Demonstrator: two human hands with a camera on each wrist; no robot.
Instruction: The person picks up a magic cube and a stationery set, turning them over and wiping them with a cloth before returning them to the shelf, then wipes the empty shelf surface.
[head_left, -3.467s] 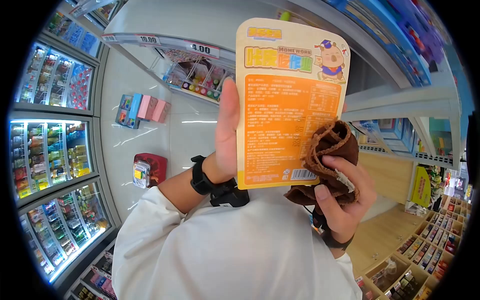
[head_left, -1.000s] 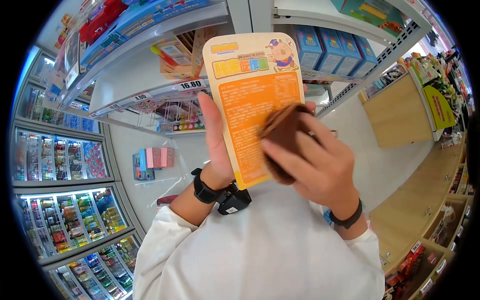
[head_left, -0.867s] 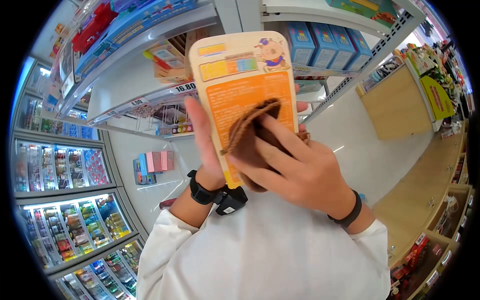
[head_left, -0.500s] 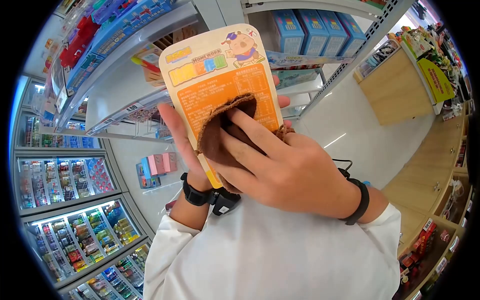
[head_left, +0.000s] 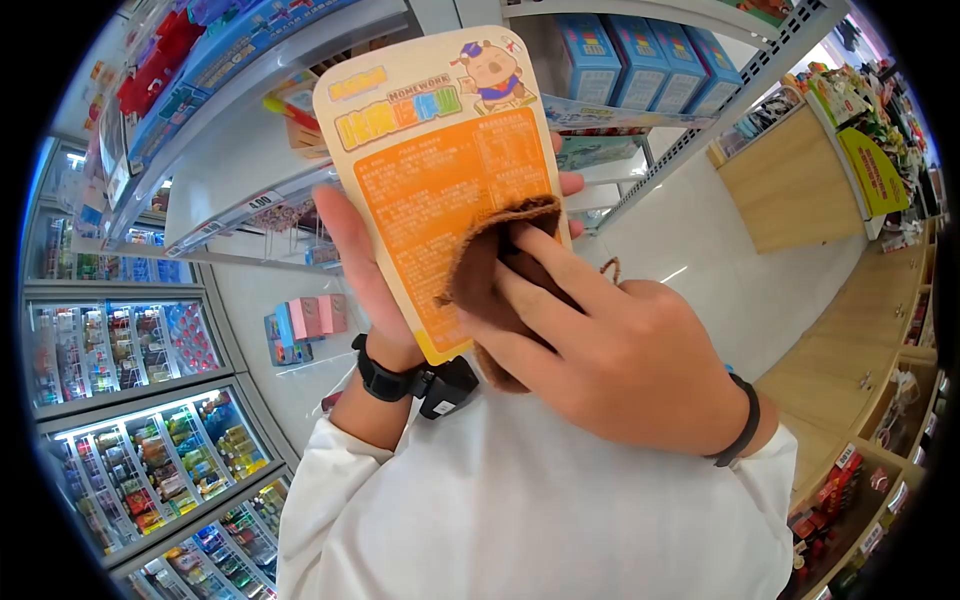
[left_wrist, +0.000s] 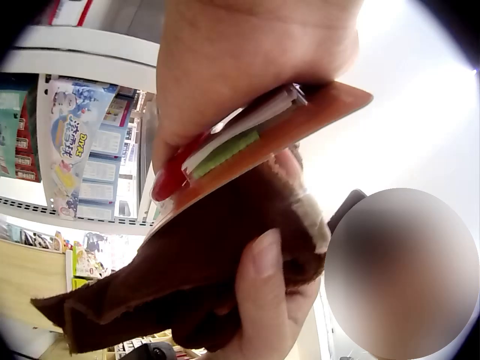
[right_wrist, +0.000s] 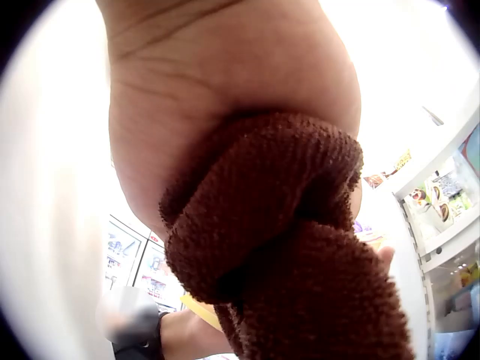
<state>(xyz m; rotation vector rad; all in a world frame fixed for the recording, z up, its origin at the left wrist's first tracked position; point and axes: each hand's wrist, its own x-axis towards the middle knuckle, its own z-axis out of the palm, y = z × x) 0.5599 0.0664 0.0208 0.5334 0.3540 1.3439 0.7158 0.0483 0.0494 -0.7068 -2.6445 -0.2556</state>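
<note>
The left hand (head_left: pixel 362 270) grips the rectangular orange card (head_left: pixel 400 210), tilted far-left; the right hand (head_left: pixel 630 350) clutches brown plush cloth (head_left: pixel 475 280) over its near-right corner.

We see glass-fronted coolers (head_left: pixel 130 394) at left, pink and blue boxes (head_left: pixel 305 318) on the pale floor (head_left: pixel 710 300), blue cartons (head_left: pixel 632 75) in a row ahead, a price tag (head_left: pixel 259 201) (we read 4.00) on a white shelf (head_left: pixel 215 185), a yellow-green sign (head_left: pixel 875 180) near a wooden cabinet (head_left: pixel 785 185).

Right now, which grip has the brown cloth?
The right grip: it is tucked into the cloth, whereas the left grip holds the card.
</note>
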